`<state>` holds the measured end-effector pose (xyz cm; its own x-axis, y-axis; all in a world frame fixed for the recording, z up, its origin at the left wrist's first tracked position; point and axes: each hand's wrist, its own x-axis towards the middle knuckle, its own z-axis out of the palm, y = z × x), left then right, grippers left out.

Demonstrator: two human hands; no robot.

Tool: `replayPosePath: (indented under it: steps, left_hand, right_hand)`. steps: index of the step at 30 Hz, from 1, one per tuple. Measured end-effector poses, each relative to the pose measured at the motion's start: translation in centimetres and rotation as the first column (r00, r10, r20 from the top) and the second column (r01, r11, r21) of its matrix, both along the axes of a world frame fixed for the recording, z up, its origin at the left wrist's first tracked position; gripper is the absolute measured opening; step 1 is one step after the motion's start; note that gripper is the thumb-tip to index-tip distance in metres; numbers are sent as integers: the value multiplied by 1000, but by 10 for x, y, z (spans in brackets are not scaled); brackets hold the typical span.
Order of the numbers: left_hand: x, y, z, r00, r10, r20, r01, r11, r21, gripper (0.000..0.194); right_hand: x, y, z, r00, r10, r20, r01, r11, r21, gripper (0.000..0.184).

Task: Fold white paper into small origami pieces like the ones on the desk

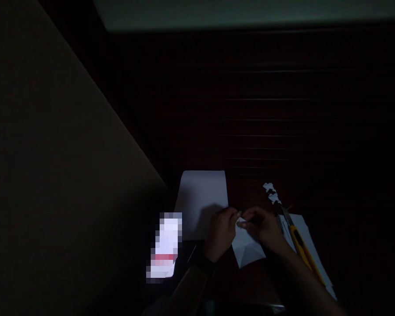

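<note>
A small white sheet of paper [248, 249] with crease lines is held between my two hands over the dark table. My left hand [221, 232], with a dark band at the wrist, pinches its upper left edge. Opposite it, the thumb and fingers of my right hand [261, 226] are closed on the paper's top. The fingertips of both hands nearly meet there, and they cover that part of the sheet. To the right of my right hand lies a yellow utility knife [304, 252] with its blade out, resting on white paper sheets [303, 224].
Behind my left hand lies a larger white sheet [202, 193]. A lit, pixelated screen [166, 243] is at the left. Several small folded paper pieces [271, 193] lie beyond the knife. Dark wooden panelling [266, 118] rises at the back; a pale wall [69, 175] stands left.
</note>
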<state>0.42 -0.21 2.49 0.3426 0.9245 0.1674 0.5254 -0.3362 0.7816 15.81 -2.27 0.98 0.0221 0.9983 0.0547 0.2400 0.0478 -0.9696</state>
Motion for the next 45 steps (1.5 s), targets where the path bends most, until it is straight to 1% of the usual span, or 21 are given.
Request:
replayPosePath:
  steps: [3,6,11,14,18,20,22,24,26,30,32,35,40,42,45]
  left_hand:
    - [0,0,2,1000,-22,-3,22,1000,6,24]
    - [0,-2,4,999,-41,-24,42,998,42,23]
    - [1,-7,5,990,-57,-128,75,988,134,20]
    - [0,-8,7,979,-62,-196,97,979,177,19]
    - [-3,-6,10,948,-142,-287,201,961,192,16]
    - [-4,-6,9,937,-171,-306,235,954,184,14]
    - [-4,-6,8,940,-173,-293,230,958,172,14]
    - [-4,-7,7,953,-151,-264,197,968,155,16]
    - [-3,-7,7,959,-138,-248,174,976,132,17]
    - [-3,-6,8,952,-142,-272,179,977,114,16]
    - [-2,-6,8,947,-140,-288,180,976,119,14]
    - [-2,-6,7,946,-149,-289,190,975,119,13]
    - [-1,-6,8,936,-136,-325,193,970,151,12]
    - [-1,-8,10,926,-132,-354,203,964,170,12]
    - [-1,-9,12,916,-153,-370,235,954,188,16]
  right_hand:
    - [0,0,1,1000,-9,-6,9,1000,-17,20]
    - [-1,1,-1,999,-25,-37,25,1000,-9,19]
    - [0,1,-2,998,-41,-51,41,999,6,19]
    - [2,0,2,999,-37,-20,37,999,14,19]
    - [6,0,3,998,9,70,-10,1000,14,19]
    - [9,0,2,993,31,118,-34,999,20,19]
    - [11,0,1,988,37,151,-42,999,31,19]
    - [11,-1,2,985,44,165,-51,998,39,18]
    - [10,-1,4,984,81,159,-87,996,31,21]
    - [7,-2,4,971,167,171,-167,986,-15,28]
    - [6,-3,2,969,154,192,-153,988,-20,28]
    - [6,-3,-2,970,118,211,-117,993,-14,32]
    - [6,-2,1,973,125,194,-126,992,-9,39]
    - [5,-2,3,973,136,185,-139,990,1,37]
    - [2,-3,3,971,140,195,-145,989,14,28]
